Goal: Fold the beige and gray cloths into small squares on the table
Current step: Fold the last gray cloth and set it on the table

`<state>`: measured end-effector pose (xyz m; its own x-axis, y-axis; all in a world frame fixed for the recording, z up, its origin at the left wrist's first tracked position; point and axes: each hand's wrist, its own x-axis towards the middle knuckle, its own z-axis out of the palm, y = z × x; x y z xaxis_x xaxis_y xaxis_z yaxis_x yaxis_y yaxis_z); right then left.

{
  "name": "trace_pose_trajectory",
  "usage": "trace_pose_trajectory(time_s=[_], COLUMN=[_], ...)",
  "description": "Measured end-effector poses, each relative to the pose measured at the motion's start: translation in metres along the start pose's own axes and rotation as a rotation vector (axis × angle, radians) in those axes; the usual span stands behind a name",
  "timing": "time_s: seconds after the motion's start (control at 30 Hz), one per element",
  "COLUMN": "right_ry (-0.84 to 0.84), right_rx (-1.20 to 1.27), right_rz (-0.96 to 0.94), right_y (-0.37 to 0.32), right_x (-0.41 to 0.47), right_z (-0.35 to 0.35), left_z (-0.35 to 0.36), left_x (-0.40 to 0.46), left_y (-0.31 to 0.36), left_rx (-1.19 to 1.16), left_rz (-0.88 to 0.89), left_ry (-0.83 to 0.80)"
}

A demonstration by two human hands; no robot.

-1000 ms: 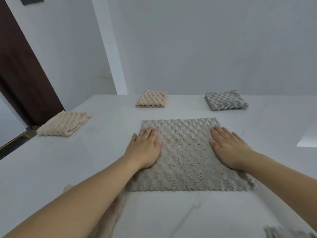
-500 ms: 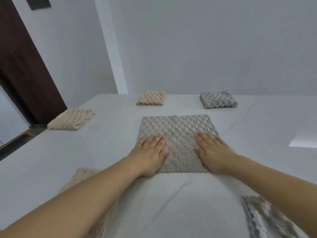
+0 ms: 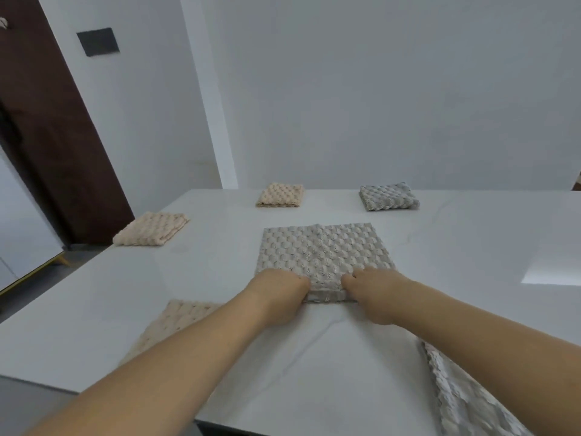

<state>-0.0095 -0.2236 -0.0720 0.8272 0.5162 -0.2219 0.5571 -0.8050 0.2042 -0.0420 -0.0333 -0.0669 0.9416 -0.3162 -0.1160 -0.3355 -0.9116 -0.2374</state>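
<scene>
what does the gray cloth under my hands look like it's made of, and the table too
Gray cloth: looks like soft plush microfiber or fleece, matte, judging by its puffy, bubbled weave and scalloped edge; exact fiber can't be told. Table: looks like white marble or a marble-look slab, smooth and glossy, with faint gray veins and a bright reflected patch of light.

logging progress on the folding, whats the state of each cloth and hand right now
gray cloth in the middle: flat, near edge gripped
left hand: curled on that edge
right hand: curled on that edge
far beige cloth: folded
far gray cloth: folded
left beige cloth: folded
near beige cloth: unfolded
near gray cloth: unfolded
</scene>
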Motion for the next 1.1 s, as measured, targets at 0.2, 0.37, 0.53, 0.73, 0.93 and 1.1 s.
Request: trace_pose_trajectory(time_s=[0.2, 0.37, 0.53, 0.73, 0.93, 1.1], right_ry=[-0.279, -0.457, -0.344, -0.05, 0.136, 0.149], right_rx=[0.093, 0.126, 0.319, 0.442, 0.35, 0.297], right_rz=[0.042, 0.11, 0.214, 0.217, 0.255, 0.257], right_y=[0.006, 0.024, 0.053, 0.079, 0.089, 0.099], right_x=[-0.018, -0.017, -0.006, 0.033, 0.073, 0.089], right_z=[-0.018, -0.037, -0.057, -0.052, -0.018, 0.015], left_z=[-0.025, -0.031, -0.032, -0.021, 0.004, 0.029], left_x=[-0.013, -0.014, 0.003, 0.032, 0.076, 0.097], left_y=[0.017, 0.003, -0.022, -0.056, -0.069, -0.07], left_rx=[-0.33, -0.55, -0.608, -0.609, -0.297, -0.185], left_rz=[-0.069, -0.087, -0.177, -0.146, -0.085, -0.098], left_ry=[-0.357, -0.49, -0.259, -0.051, 0.118, 0.103])
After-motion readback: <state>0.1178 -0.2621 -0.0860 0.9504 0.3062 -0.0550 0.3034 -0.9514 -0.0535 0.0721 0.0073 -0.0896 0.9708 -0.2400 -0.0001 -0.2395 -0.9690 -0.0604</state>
